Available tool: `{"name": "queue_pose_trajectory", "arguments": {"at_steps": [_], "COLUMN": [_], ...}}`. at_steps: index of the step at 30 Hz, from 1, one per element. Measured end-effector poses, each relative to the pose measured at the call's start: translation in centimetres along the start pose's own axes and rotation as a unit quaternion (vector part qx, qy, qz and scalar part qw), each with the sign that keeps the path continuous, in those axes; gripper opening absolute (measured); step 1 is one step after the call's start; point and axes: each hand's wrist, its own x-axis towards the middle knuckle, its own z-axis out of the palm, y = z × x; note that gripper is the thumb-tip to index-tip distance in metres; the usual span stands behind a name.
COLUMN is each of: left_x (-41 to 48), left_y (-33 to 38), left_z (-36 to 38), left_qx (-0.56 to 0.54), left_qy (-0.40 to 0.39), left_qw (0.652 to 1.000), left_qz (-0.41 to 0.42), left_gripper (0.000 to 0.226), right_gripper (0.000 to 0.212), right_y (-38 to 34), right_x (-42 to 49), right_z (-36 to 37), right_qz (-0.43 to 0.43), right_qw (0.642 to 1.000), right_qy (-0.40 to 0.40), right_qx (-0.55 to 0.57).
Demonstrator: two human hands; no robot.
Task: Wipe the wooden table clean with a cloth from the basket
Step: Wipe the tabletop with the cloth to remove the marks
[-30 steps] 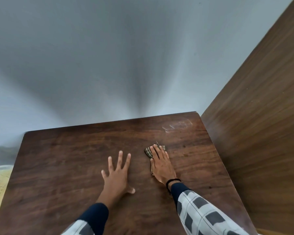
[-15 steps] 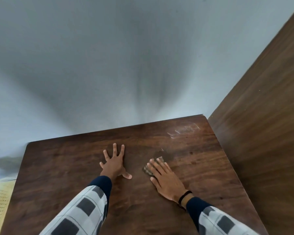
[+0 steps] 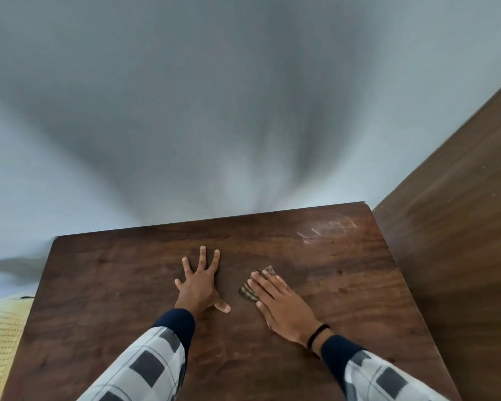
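Pressing flat on the dark brown wooden counter [image 3: 128, 285], the right hand [image 3: 284, 308] lies palm down with its fingers straight and together, pinning a small folded cloth with brown and cream stripes [image 3: 250, 290] against the surface. Only the far and left edges of that cloth show past the fingertips; the rest is hidden under the hand, so how it is folded cannot be told. The hand is not curled around the cloth but laid open over it. A thin black band [image 3: 317, 334] circles the right wrist, and behind it runs a dark navy cuff and a white sleeve with grey squares [image 3: 388, 380].

Just to the left, apart from the cloth, the left hand [image 3: 198, 282] rests open on the counter with all its fingers spread wide and the thumb pointing toward the right hand. It holds nothing. Its arm wears the same checked sleeve with a navy cuff.

Near the far right corner of the counter sits a pale whitish smear [image 3: 327, 228], well apart from the cloth. A brown wood-grain panel [image 3: 460, 227] stands along the counter's right side, and a plain pale grey wall [image 3: 214, 96] rises behind it. At the lower left edge of the view, beside the counter, a pale yellow perforated object [image 3: 0, 337] shows, possibly the basket.
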Motion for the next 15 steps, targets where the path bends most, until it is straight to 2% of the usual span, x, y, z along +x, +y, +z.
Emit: {"name": "queue_pose_trajectory", "arguments": {"at_steps": [3, 5, 7, 9, 10, 11, 13, 15], "left_x": [0.1, 0.1, 0.1, 0.0, 0.0, 0.1, 0.1, 0.1], "left_y": [0.1, 0.1, 0.0, 0.0, 0.0, 0.0, -0.1, 0.0], "left_z": [0.0, 0.0, 0.0, 0.0, 0.0, 0.0, 0.0, -0.1], "left_qx": [-0.003, -0.001, 0.000, -0.001, -0.003, -0.005, -0.008, -0.008], "left_qy": [-0.001, -0.001, 0.001, 0.004, 0.004, 0.004, 0.001, 0.001], "left_qw": [1.000, 1.000, 1.000, 1.000, 1.000, 1.000, 1.000, 1.000], "left_qz": [-0.002, -0.005, -0.003, -0.003, -0.003, -0.003, -0.003, -0.005], "left_gripper": [0.151, 0.152, 0.151, 0.151, 0.151, 0.150, 0.151, 0.151], "right_gripper": [0.055, 0.054, 0.053, 0.053, 0.054, 0.054, 0.054, 0.054], "right_y": [3.2, 5.1, 5.8, 4.3, 3.1, 1.7, 0.4, 2.6], "right_x": [2.5, 5.2, 7.3, 8.2, 8.2, 7.7, 6.3, 6.6], "right_z": [-1.2, -2.3, -2.9, -2.5, -2.1, -1.4, -0.6, -1.9], "right_qz": [-0.039, 0.019, 0.110, 0.197, 0.213, 0.197, 0.081, -0.020], "right_qw": [0.999, 1.000, 0.993, 0.976, 0.971, 0.975, 0.995, 1.000], "right_qy": [-0.007, -0.008, 0.034, 0.083, 0.092, 0.088, 0.053, 0.013], "right_qx": [-0.027, -0.012, 0.027, 0.047, 0.053, 0.050, 0.030, 0.015]}}
